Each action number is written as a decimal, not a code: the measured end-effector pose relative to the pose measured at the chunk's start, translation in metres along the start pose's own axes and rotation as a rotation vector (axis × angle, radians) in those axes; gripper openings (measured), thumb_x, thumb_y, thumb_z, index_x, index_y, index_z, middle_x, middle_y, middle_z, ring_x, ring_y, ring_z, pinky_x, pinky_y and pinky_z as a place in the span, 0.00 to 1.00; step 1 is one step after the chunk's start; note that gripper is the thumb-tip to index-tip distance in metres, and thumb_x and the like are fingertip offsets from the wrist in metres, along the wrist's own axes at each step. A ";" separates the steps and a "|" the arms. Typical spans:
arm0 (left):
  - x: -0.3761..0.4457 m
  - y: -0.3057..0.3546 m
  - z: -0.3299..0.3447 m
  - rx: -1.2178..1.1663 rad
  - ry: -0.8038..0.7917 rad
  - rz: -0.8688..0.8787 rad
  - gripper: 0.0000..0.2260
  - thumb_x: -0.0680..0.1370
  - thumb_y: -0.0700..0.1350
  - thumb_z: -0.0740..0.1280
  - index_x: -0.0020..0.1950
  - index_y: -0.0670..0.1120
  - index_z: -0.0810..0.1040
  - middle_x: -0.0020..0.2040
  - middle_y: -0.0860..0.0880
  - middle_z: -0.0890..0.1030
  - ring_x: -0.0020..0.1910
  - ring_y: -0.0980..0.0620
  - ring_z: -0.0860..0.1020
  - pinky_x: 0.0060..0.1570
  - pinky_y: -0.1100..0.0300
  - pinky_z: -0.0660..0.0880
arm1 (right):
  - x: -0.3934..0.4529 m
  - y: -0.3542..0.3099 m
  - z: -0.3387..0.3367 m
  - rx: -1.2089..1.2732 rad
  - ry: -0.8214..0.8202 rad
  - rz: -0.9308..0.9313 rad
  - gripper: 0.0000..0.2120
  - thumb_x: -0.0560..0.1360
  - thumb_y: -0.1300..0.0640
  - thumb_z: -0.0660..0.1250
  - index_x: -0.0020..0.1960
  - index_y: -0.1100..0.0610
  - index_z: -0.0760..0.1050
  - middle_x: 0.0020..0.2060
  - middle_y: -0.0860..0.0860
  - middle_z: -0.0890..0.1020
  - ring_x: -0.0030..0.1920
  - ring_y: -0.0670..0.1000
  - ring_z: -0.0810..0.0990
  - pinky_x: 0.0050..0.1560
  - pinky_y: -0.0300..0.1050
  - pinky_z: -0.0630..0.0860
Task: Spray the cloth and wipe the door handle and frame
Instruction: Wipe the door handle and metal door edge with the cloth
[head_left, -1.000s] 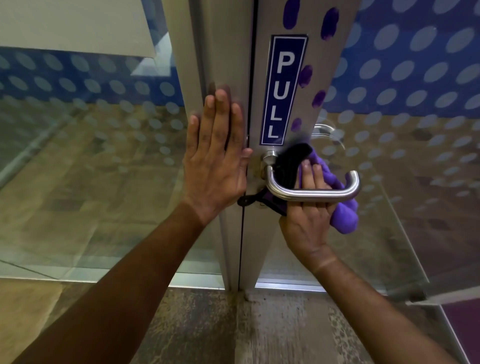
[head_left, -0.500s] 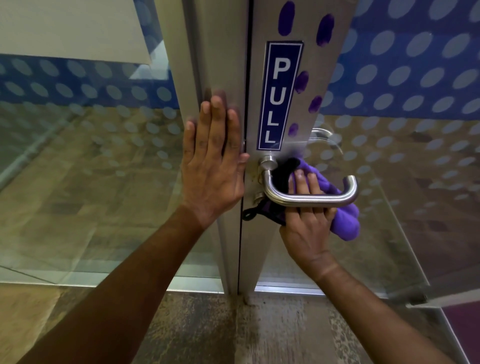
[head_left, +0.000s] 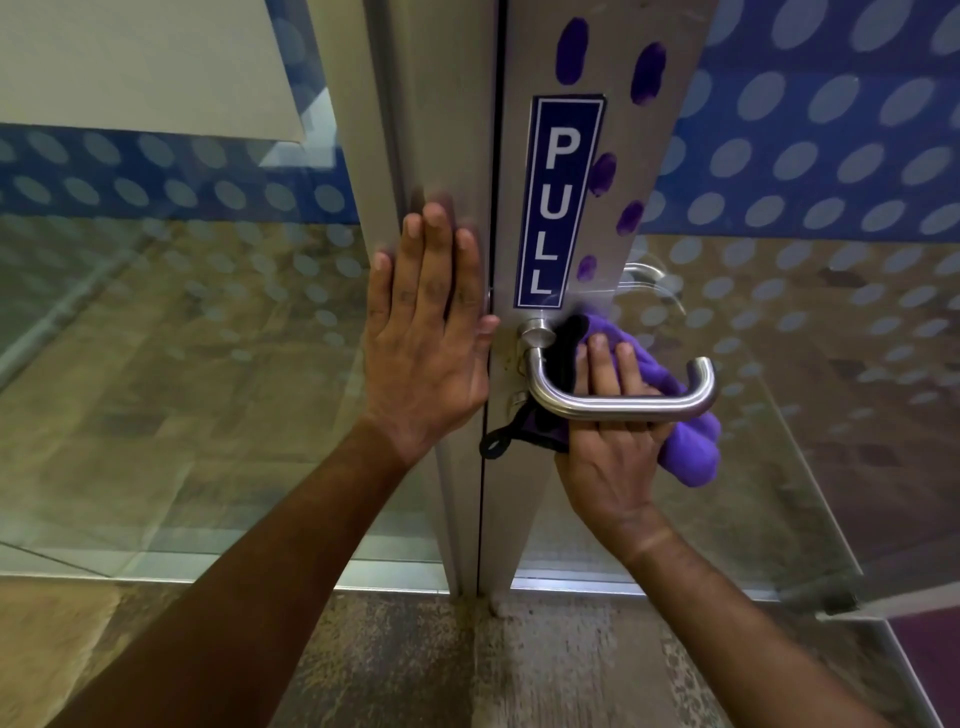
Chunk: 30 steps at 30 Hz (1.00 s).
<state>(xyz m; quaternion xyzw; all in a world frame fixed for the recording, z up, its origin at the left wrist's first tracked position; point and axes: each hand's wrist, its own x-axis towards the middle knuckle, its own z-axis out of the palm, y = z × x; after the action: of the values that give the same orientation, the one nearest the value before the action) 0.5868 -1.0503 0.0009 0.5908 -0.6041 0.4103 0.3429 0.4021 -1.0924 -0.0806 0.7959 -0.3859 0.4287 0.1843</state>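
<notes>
A brushed steel lever door handle (head_left: 618, 405) sticks out from the grey metal door frame (head_left: 519, 493) under a blue PULL sign (head_left: 563, 200). My right hand (head_left: 608, 447) reaches up behind the handle and presses a purple cloth (head_left: 691, 447) against the frame, fingers straight on the cloth. The cloth bunches out to the right below the handle's end, and a black loop of it hangs at the left. My left hand (head_left: 431, 338) lies flat, fingers straight, on the fixed frame post (head_left: 415, 130) left of the door gap.
Glass panels with frosted dots and a blue band stand on both sides (head_left: 156, 312) (head_left: 831, 312). A second handle (head_left: 649, 275) shows through the glass on the far side. Purple smudges (head_left: 602, 174) mark the frame beside the sign. Speckled floor (head_left: 467, 665) lies below.
My right hand with the cloth has shifted slightly behind the handle, and the view has drifted so that the door sits lower in the picture. My left hand stays flat on the post.
</notes>
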 end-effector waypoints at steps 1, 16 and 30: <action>0.000 0.000 0.000 -0.003 0.006 0.004 0.29 0.85 0.50 0.48 0.79 0.45 0.35 0.79 0.48 0.29 0.79 0.49 0.34 0.78 0.51 0.36 | 0.007 -0.001 0.002 0.002 0.001 0.026 0.35 0.76 0.63 0.66 0.78 0.56 0.53 0.76 0.51 0.58 0.77 0.53 0.54 0.67 0.61 0.60; 0.000 -0.001 -0.002 -0.012 -0.020 0.000 0.30 0.85 0.50 0.49 0.79 0.45 0.34 0.78 0.48 0.29 0.79 0.49 0.33 0.78 0.50 0.36 | 0.020 0.014 -0.010 -0.014 -0.010 -0.130 0.25 0.81 0.61 0.56 0.77 0.56 0.57 0.75 0.52 0.60 0.75 0.57 0.59 0.64 0.57 0.60; 0.002 0.000 -0.005 -0.016 -0.038 -0.007 0.30 0.85 0.51 0.48 0.79 0.45 0.33 0.78 0.48 0.28 0.79 0.50 0.33 0.78 0.51 0.35 | 0.021 0.014 -0.020 -0.063 -0.055 -0.147 0.22 0.81 0.61 0.54 0.75 0.58 0.61 0.75 0.52 0.62 0.73 0.58 0.62 0.64 0.58 0.61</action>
<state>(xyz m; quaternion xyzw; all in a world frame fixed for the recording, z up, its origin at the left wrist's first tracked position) 0.5867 -1.0468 0.0049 0.5979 -0.6117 0.3931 0.3375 0.3876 -1.0977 -0.0524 0.8272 -0.3448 0.3796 0.2297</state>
